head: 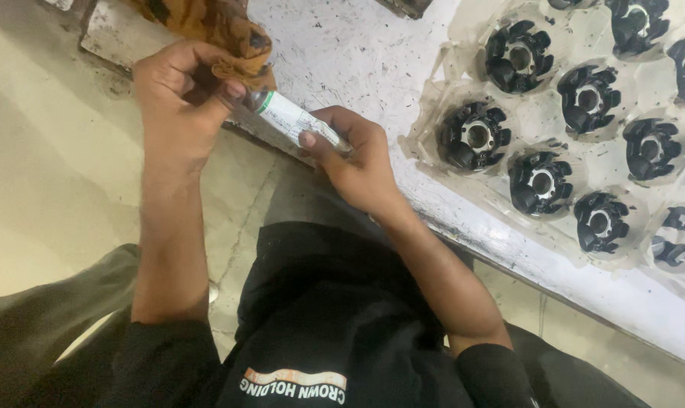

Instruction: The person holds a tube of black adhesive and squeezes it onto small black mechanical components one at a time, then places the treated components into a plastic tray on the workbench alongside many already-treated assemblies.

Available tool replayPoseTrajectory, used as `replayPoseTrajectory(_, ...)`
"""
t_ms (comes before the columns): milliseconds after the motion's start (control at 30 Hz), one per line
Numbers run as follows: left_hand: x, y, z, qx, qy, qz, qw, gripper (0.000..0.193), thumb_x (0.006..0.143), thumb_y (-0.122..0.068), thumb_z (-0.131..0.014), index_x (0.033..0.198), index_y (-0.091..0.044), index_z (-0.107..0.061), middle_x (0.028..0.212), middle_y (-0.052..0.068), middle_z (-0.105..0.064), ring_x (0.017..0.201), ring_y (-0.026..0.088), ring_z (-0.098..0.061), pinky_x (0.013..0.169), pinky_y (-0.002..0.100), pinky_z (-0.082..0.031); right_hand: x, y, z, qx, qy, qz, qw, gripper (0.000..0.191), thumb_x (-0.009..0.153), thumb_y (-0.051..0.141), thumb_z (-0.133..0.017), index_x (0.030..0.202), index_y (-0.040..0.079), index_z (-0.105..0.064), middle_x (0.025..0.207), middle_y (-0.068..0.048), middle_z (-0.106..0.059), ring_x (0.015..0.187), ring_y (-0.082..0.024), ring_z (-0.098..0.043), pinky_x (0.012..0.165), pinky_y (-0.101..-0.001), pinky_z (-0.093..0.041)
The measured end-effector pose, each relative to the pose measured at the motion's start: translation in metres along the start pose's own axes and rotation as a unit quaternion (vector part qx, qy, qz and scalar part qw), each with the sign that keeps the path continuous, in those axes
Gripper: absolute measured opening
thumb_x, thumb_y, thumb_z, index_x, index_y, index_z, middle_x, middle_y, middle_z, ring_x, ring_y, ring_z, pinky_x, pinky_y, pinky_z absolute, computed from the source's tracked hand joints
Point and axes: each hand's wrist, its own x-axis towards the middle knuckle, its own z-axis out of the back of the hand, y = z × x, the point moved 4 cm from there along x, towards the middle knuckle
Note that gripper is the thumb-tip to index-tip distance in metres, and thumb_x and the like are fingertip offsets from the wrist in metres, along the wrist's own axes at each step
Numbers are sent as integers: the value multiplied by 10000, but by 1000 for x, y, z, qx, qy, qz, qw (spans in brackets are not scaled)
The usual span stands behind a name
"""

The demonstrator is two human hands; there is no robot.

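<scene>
Surface: I see a scuffed white worktable [357,45] above a pale concrete floor [48,166], with my dark-clothed lap below.
Tube: a small white tube [297,121] with a green band lies tilted between both hands, just off the table edge.
Left hand: my left hand [178,94] is closed round the tube's cap end, with an orange-brown rag [221,30] touching its fingers.
Right hand: my right hand [357,159] pinches the tube's body, thumb on top.
Tray: a clear moulded tray [433,113] holds black ring-shaped parts [475,136], one per pocket, near my right hand.
Risk: I judge a hard squeeze could spill the contents onto my lap.
Risk two: a loose grip could drop the tube to the floor; a jerked elbow might nudge the tray.
</scene>
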Motion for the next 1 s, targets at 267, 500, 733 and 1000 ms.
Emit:
replayPoseTrajectory(267, -6, -16, 3, -97, -49, -45, 993, 223, 998, -86, -840, 1068, 38, -669, 1012, 46, -718, 875, 98, -657, 824, 215, -526, -25, -4, 28, 70, 20, 30, 997, 304, 1000, 135, -712, 1237, -52, -670, 1066, -107, -756, 957, -123, -713, 861, -270, -606)
replayPoseTrajectory(500, -24, -32, -13, 0, -108, -93, 990, 264, 1019, -93, -848, 1094, 60, -647, 959, 65, -707, 853, 108, -659, 816, 215, -542, -28, -27, 36, 151, -97, -24, 983, 202, 1032, 105, -666, 1080, -83, -720, 954, -119, -770, 849, -165, -745, 811, -304, -633)
replayPoseTrajectory(733, -34, -55, -43, 78, -130, -161, 975, 240, 1033, -117, -812, 1064, 49, -642, 963, 79, -727, 760, 117, -693, 681, 224, -562, -20, -10, 33, -59, -150, 63, 985, 136, 1026, 69, -648, 1052, -48, -713, 897, -66, -769, 836, -95, -726, 772, -232, -582)
replayPoseTrajectory(1000, -17, -43, -20, -114, -46, -72, 990, 255, 1034, -149, -835, 1061, 34, -660, 897, 20, -667, 763, 74, -590, 716, 185, -459, -30, -7, 27, -56, 91, 63, 992, 182, 916, 88, -795, 1046, -13, -715, 894, -57, -757, 834, -58, -710, 775, -246, -599)
